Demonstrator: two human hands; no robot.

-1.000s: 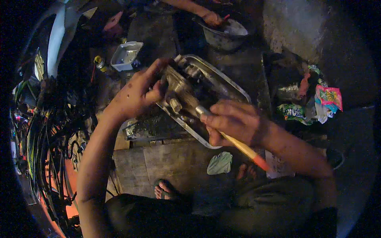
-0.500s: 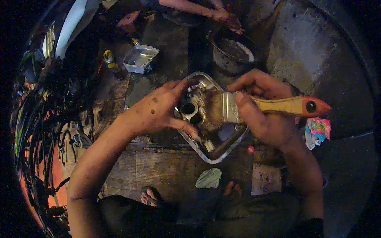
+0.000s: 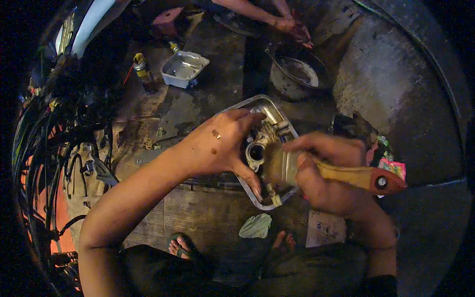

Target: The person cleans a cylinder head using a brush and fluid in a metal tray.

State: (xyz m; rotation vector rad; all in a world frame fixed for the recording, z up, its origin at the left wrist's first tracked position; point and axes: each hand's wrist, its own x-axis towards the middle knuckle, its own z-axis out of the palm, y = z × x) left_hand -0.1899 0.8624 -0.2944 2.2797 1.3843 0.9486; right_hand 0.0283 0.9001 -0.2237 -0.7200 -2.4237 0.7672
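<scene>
A metal carburetor [image 3: 256,152] with a round open bore sits in or over a shallow metal tray [image 3: 258,203]. My left hand [image 3: 215,143] is closed around the carburetor from the left, fingers over its far side and thumb along the near side. In my right hand [image 3: 324,190] is a wide paintbrush [image 3: 346,174] with a yellow wooden handle and a red end, held near its metal band. The blurred bristles lie against or just over the carburetor's right side; contact cannot be made out exactly.
Another person's hands [image 3: 297,30] are above a dark bucket [image 3: 292,81]. A second metal tray [image 3: 184,69] and a spray can [image 3: 141,68] stand far left. Bundled cables [image 3: 29,173] crowd the left. Near my feet lie a pale green cloth [image 3: 255,226] and cardboard [image 3: 325,228].
My right hand and the brush have moved down a little and are now blurred by motion. The view has shifted slightly. My left hand keeps hold of the carburetor.
</scene>
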